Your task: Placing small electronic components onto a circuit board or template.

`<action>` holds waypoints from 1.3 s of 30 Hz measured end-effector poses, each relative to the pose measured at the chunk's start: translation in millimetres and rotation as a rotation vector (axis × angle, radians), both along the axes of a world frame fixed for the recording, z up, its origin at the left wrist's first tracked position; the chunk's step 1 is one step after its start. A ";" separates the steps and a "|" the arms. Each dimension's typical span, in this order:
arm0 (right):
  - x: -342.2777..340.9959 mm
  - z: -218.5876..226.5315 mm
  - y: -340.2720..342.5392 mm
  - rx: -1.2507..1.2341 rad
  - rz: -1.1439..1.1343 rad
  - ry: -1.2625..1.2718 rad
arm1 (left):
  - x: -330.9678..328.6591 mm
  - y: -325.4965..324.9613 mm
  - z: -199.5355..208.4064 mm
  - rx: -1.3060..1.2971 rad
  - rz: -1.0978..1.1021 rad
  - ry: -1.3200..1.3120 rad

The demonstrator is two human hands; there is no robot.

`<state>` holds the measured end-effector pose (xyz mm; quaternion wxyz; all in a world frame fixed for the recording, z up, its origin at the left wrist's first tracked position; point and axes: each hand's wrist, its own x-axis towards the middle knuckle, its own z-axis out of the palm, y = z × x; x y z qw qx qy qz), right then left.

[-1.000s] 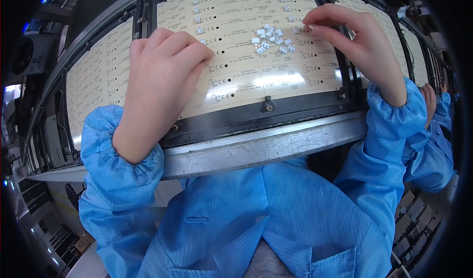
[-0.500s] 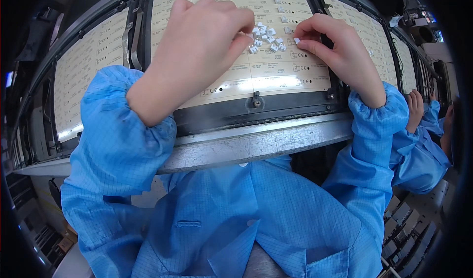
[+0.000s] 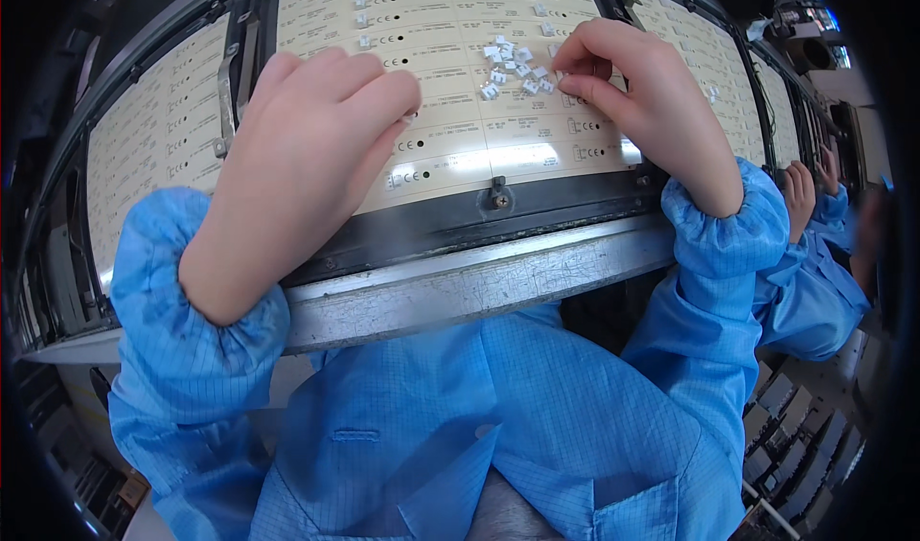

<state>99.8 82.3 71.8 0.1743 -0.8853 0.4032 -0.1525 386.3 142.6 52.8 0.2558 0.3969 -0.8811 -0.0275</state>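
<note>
A cream printed circuit board panel (image 3: 450, 110) with rows of black print lies in a dark frame before me. On its middle sits a loose heap of small white connectors (image 3: 522, 55). My left hand (image 3: 326, 124) is closed in a pinch over the panel's left part, a bit of a white connector (image 3: 410, 117) showing at its fingertips. To the right of the heap, my right hand (image 3: 642, 86) pinches at the panel surface. A small white piece shows at its fingertips, mostly hidden by them. Single white connectors (image 3: 363, 41) stand in a column beyond my left hand, others (image 3: 547, 29) beyond my right.
A scratched metal rail (image 3: 460, 297) runs along the near edge, with a screw clamp (image 3: 499, 196) on the frame. More cream panels (image 3: 158, 129) lie to the left and right. At the far right, a co-worker's hand (image 3: 799, 199) and blue sleeve (image 3: 815, 292) are close by.
My left hand has moved left and nearer, away from the heap, with a connector in its pinch. My right hand has shifted slightly left. More of the left connector column is visible.
</note>
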 end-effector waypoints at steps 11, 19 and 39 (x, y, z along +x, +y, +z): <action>6.0 -4.5 -1.6 -0.086 0.058 -0.059 | -2.0 4.1 -3.7 -0.024 0.014 -0.078; 11.0 -0.8 2.3 -0.012 0.101 -0.033 | 3.1 7.7 2.2 0.074 0.015 0.038; 12.8 20.4 14.8 0.278 -0.142 -0.472 | 4.6 9.5 1.7 -0.020 0.141 -0.105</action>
